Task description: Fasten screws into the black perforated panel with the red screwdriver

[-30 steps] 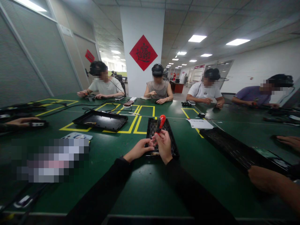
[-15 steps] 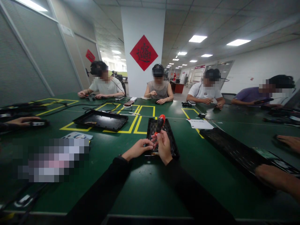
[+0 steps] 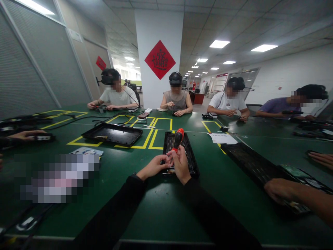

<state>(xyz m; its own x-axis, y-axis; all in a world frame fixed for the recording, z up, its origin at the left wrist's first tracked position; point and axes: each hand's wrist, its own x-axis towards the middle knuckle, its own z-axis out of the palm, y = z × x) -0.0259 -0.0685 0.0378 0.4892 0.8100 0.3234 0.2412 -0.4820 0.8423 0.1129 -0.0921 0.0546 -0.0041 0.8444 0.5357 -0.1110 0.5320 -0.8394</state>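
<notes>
A screwdriver (image 3: 178, 139) with a black and red handle stands up from my right hand (image 3: 181, 166), whose fingers are wrapped around its lower part. Close against it, my left hand (image 3: 156, 165) has its fingers drawn together; what they pinch is hidden. Both hands are over the near end of a black plastic casing (image 3: 194, 161), open side up on the green table. Ribs and slots show inside the casing. The screwdriver's tip is out of sight behind my fingers.
A wide black tray-like cover (image 3: 111, 133) lies to the left, beyond a blurred-out item (image 3: 59, 178). On the right, a co-worker's hand (image 3: 282, 190) touches a long black casing (image 3: 251, 165). A white paper (image 3: 223, 138) lies behind it. Several people sit across the table.
The screwdriver handle has shifted very slightly, and my hands stay over the casing. At right, the co-worker's hand has moved left along the long casing.
</notes>
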